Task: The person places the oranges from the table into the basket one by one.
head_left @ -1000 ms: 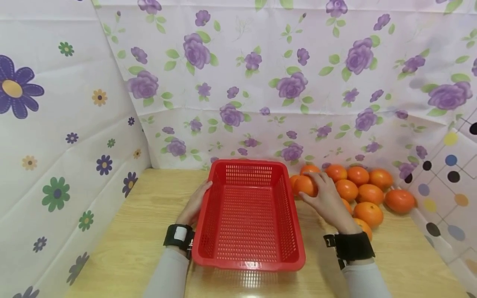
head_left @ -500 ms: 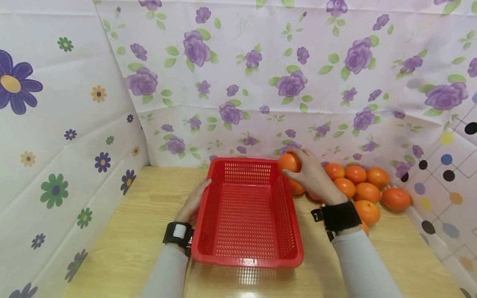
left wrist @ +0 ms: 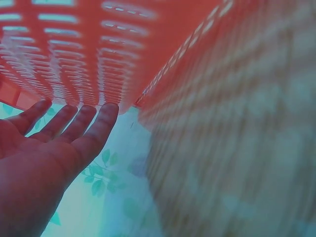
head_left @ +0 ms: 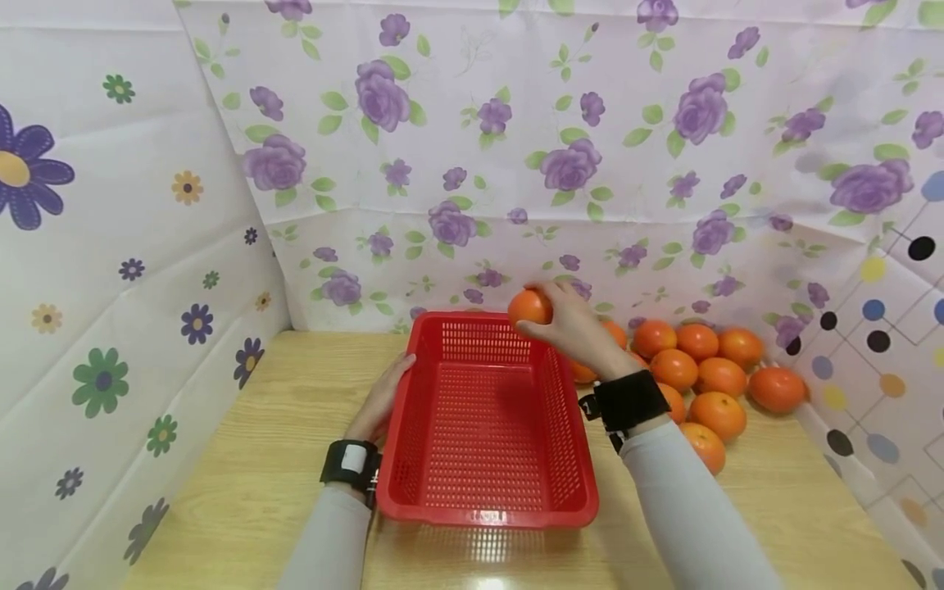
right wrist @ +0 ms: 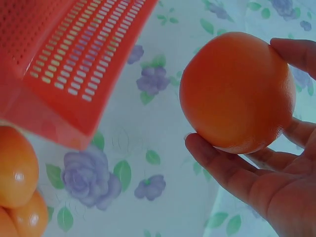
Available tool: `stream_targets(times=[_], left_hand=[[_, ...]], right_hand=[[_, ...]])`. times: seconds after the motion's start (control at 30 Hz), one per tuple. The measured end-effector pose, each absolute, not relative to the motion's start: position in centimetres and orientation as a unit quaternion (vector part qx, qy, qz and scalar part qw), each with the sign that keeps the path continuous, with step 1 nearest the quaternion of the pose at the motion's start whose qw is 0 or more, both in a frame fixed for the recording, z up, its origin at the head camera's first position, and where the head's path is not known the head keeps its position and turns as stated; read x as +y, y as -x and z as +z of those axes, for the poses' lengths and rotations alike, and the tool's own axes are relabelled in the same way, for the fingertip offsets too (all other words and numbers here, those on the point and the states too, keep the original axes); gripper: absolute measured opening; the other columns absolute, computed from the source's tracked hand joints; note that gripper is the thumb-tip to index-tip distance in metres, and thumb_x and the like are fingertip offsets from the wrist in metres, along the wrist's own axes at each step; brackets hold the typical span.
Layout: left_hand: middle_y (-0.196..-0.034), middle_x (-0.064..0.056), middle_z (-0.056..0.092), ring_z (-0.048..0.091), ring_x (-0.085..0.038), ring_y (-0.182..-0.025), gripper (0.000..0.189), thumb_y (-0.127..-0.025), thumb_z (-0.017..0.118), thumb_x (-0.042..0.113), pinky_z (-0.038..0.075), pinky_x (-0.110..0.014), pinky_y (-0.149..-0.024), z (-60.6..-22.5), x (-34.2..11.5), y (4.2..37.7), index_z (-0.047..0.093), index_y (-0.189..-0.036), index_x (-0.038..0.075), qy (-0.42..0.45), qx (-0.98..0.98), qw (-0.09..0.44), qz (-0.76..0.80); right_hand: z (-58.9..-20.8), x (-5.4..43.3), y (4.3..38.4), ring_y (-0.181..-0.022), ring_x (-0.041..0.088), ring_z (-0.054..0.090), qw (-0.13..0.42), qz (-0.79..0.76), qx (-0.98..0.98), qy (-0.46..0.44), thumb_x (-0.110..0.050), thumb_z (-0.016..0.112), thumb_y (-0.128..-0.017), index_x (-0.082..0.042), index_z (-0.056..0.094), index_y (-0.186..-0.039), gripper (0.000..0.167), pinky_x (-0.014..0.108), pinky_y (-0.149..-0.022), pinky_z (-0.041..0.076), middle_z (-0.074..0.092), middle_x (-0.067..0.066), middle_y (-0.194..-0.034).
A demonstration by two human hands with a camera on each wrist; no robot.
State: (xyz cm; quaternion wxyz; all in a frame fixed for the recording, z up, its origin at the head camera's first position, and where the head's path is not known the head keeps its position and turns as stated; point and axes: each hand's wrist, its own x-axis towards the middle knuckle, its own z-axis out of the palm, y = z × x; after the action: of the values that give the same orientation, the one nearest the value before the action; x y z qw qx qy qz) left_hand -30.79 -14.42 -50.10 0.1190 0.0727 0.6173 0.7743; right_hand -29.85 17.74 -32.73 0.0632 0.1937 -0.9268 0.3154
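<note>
A red plastic basket (head_left: 483, 434) with slotted sides stands in the middle of the table, its floor bare. My left hand (head_left: 379, 401) lies along its left side, fingers extended; in the left wrist view the straight fingertips (left wrist: 109, 109) meet the slotted wall. Above the basket's far right corner, my right hand (head_left: 578, 328) grips an orange (head_left: 528, 307) between thumb and fingers. The right wrist view shows this orange (right wrist: 237, 94) held at its sides by the fingertips, with the basket wall (right wrist: 74, 64) at upper left.
Several more oranges (head_left: 696, 373) lie grouped on the wooden table (head_left: 251, 467), right of the basket. A flowered cloth (head_left: 442, 164) hangs behind the table, and patterned sheets line the left and right sides.
My right hand has lifted the orange from the group and carried it left, over the basket's far right corner. My left hand has stayed at the basket's side.
</note>
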Motion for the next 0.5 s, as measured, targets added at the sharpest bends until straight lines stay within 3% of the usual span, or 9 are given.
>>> stream_targets(times=[0.5], left_hand=[[-0.151, -0.024, 0.044, 0.054, -0.033, -0.126, 0.064, -0.111, 0.041, 0.046, 0.054, -0.036, -0.094, -50.2, -14.5, 30.8, 0.026, -0.165, 0.016, -0.062, 0.635, 0.115, 0.761]], right_hand=[[-34.2, 13.3, 31.7, -0.117, 0.036, 0.057, 0.022, 0.343, -0.914, -0.215, -0.031, 0.073, -0.098, -0.009, 0.047, -0.151, 0.063, 0.049, -0.094, 0.055, 0.044, 0.022, -0.146]])
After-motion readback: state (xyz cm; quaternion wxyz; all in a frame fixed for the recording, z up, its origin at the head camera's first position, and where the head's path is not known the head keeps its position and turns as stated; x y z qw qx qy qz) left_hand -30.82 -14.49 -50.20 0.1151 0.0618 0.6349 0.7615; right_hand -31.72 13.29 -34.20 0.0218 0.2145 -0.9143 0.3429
